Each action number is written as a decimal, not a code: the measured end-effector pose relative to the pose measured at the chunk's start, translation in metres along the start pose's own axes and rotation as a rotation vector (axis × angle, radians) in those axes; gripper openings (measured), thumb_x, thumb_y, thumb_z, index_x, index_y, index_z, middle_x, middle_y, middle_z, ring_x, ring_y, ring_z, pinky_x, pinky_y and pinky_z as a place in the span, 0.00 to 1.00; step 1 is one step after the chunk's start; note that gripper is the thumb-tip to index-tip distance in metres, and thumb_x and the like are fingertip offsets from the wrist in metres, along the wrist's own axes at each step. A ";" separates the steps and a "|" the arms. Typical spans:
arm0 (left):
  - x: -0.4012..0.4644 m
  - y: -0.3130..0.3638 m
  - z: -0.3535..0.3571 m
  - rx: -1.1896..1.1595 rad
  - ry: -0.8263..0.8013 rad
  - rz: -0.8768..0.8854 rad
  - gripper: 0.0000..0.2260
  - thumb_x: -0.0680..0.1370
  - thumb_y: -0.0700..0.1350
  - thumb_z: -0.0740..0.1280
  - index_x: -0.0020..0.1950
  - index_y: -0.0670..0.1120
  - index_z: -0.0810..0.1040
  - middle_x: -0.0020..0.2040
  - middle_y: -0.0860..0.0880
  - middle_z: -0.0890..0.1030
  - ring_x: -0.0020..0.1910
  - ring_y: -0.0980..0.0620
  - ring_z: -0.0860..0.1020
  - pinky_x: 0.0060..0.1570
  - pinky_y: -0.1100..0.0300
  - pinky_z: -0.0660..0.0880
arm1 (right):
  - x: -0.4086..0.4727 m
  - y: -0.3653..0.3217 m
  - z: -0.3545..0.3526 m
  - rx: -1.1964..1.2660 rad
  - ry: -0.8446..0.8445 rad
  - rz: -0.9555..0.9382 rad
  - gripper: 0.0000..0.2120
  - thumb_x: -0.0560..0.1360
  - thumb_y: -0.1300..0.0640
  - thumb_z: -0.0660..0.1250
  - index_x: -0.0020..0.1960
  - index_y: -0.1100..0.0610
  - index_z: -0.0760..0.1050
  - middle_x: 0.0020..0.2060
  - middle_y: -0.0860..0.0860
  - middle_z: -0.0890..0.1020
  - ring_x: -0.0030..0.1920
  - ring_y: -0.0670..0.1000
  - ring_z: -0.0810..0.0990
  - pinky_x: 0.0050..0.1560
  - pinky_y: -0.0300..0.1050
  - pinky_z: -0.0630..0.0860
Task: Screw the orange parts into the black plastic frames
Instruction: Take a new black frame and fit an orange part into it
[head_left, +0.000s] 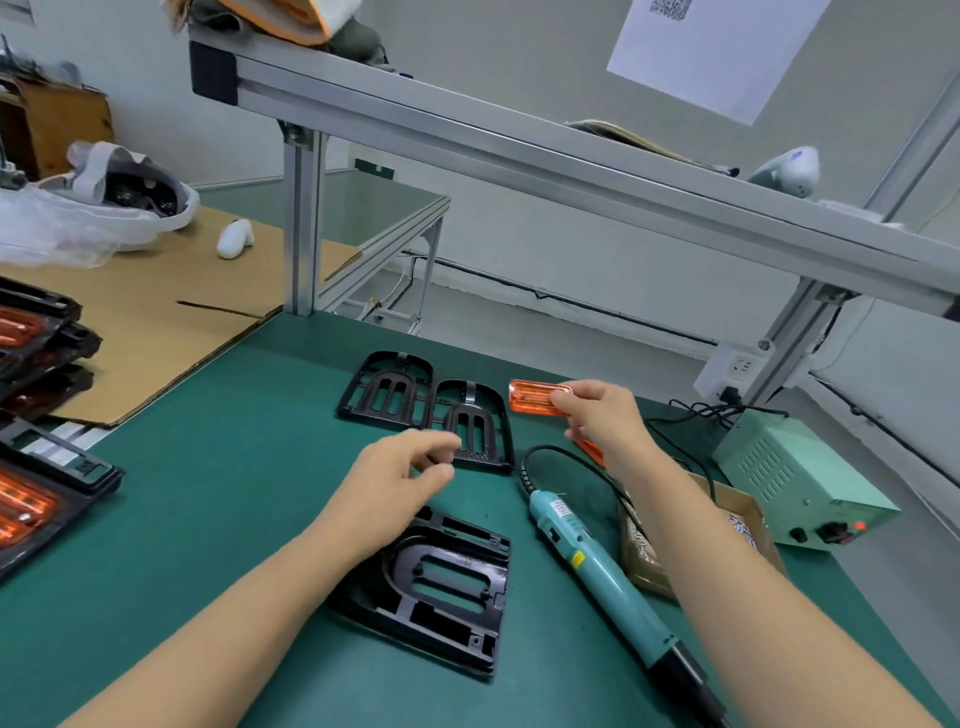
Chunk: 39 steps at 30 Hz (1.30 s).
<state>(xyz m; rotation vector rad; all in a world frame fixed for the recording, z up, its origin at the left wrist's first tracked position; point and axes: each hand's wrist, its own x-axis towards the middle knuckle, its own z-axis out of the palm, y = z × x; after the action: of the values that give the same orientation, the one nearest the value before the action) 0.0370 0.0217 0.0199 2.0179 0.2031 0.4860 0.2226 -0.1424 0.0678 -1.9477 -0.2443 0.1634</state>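
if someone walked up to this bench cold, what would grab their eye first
Likely the bright orange part that the right hand pinches above the green mat, beyond the two small black frames. Next, the large black frame lying near centre under the left hand, with the teal electric screwdriver lying to its right.

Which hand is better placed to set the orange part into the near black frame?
The right hand: it already pinches the orange part. The left hand is free above the near black frame, so it could steady that.
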 end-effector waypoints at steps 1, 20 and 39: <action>0.001 0.003 0.001 -0.127 0.032 -0.036 0.15 0.77 0.40 0.67 0.59 0.57 0.77 0.50 0.57 0.80 0.49 0.60 0.77 0.49 0.68 0.70 | -0.012 -0.003 0.001 0.054 -0.074 -0.014 0.07 0.76 0.60 0.71 0.54 0.58 0.80 0.38 0.50 0.81 0.28 0.43 0.75 0.33 0.35 0.76; -0.017 0.013 0.004 -0.741 0.053 -0.154 0.17 0.74 0.29 0.67 0.52 0.50 0.83 0.42 0.47 0.83 0.40 0.52 0.81 0.40 0.63 0.80 | -0.114 0.005 0.009 0.239 -0.416 -0.128 0.06 0.75 0.60 0.70 0.51 0.61 0.81 0.34 0.52 0.81 0.33 0.47 0.77 0.36 0.40 0.79; -0.024 0.028 0.005 -0.690 -0.068 -0.185 0.11 0.75 0.33 0.68 0.54 0.45 0.79 0.47 0.49 0.83 0.44 0.56 0.82 0.41 0.63 0.79 | -0.118 0.000 0.015 0.304 -0.249 -0.200 0.09 0.76 0.66 0.68 0.53 0.55 0.79 0.38 0.58 0.78 0.34 0.48 0.81 0.34 0.40 0.79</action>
<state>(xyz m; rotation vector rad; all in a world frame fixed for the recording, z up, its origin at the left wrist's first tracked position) 0.0151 -0.0039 0.0365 1.3238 0.1506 0.3105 0.1048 -0.1584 0.0621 -1.5892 -0.5443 0.2946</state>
